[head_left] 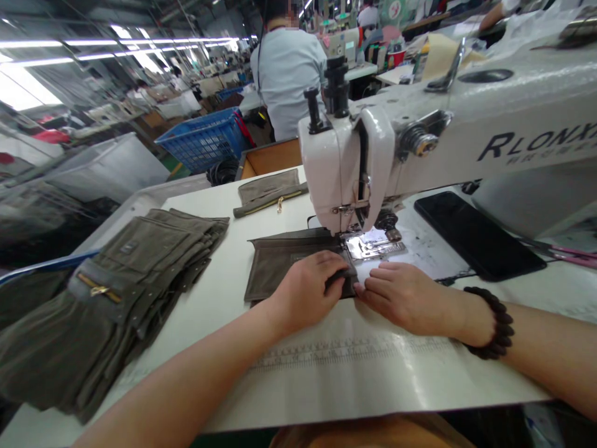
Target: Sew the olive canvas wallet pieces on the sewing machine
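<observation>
An olive-grey fabric piece (280, 261) lies on the white sewing table (364, 367), its right edge under the presser foot (368, 239) of a white sewing machine (354, 162). My left hand (310, 289) presses down on the fabric with fingers curled over its right edge. My right hand (403, 295) rests beside it, fingers together, pinching the fabric's edge just in front of the needle plate. A dark bead bracelet (492, 323) circles my right wrist.
A stack of olive fabric pieces with zips (116, 292) lies at left. A further zipped piece (268, 193) sits behind the work. A black phone (478, 233) and pink-handled scissors (573, 254) lie at right. A blue basket (205, 140) and a person in a light shirt (286, 74) are behind.
</observation>
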The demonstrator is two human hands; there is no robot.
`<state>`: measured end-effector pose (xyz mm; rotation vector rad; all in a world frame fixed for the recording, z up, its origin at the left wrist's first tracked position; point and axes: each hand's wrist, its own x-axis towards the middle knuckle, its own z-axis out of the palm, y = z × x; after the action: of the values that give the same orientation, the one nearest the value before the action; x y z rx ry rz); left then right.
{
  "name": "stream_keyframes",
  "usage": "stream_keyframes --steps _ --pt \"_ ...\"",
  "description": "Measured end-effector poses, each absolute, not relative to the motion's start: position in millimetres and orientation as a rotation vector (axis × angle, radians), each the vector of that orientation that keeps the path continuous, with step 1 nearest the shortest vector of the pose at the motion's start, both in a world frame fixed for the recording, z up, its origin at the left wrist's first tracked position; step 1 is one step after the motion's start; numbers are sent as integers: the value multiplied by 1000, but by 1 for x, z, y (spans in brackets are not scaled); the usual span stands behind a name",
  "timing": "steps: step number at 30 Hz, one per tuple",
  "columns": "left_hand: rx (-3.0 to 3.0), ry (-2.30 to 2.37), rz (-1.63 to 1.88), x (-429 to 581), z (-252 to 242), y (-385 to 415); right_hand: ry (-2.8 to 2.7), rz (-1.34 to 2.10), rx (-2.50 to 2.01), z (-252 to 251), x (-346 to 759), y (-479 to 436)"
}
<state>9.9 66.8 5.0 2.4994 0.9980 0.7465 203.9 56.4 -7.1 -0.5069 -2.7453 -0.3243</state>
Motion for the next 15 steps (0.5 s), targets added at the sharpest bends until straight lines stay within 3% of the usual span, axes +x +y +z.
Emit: stream_keyframes --steps 4,10,15 --pt "2718 901 690 13 3 62 -2787 -259 -534 -9 205 55" --pt "2599 1087 692 -4 20 82 -2783 -251 -555 -9 205 56" --pt "2862 853 584 3 18 75 -2825 -252 -586 -10 203 55"
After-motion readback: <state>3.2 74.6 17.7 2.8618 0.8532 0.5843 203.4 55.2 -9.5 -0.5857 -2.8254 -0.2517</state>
